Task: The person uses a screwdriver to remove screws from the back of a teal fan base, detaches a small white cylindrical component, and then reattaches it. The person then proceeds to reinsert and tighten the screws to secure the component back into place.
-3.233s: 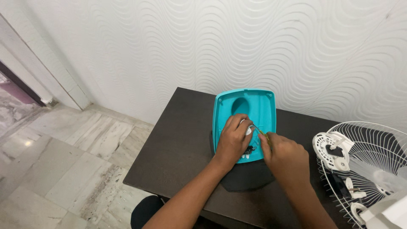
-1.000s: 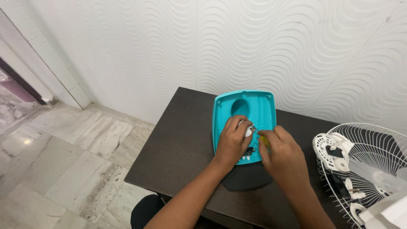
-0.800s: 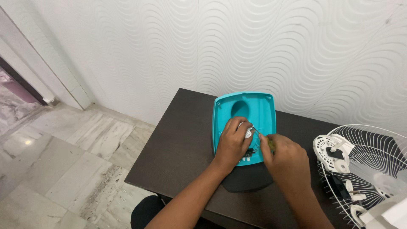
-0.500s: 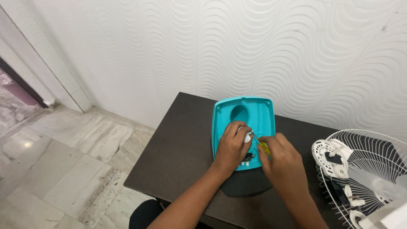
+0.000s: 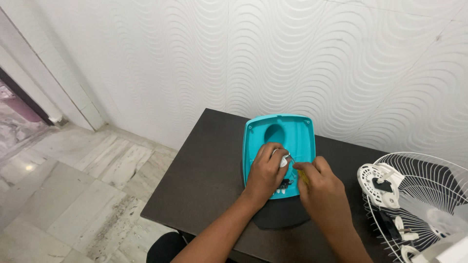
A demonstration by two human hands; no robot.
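Centrally, the left hand (image 5: 267, 171) pinches a small white part (image 5: 282, 161) inside the teal housing (image 5: 279, 132) while the right hand (image 5: 325, 189) grips a screwdriver (image 5: 302, 176), seemingly mid-fastening, needing steady tip alignment.

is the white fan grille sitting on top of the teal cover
No, the white fan grille lies apart at the table's right end, while both hands work on the teal cover.
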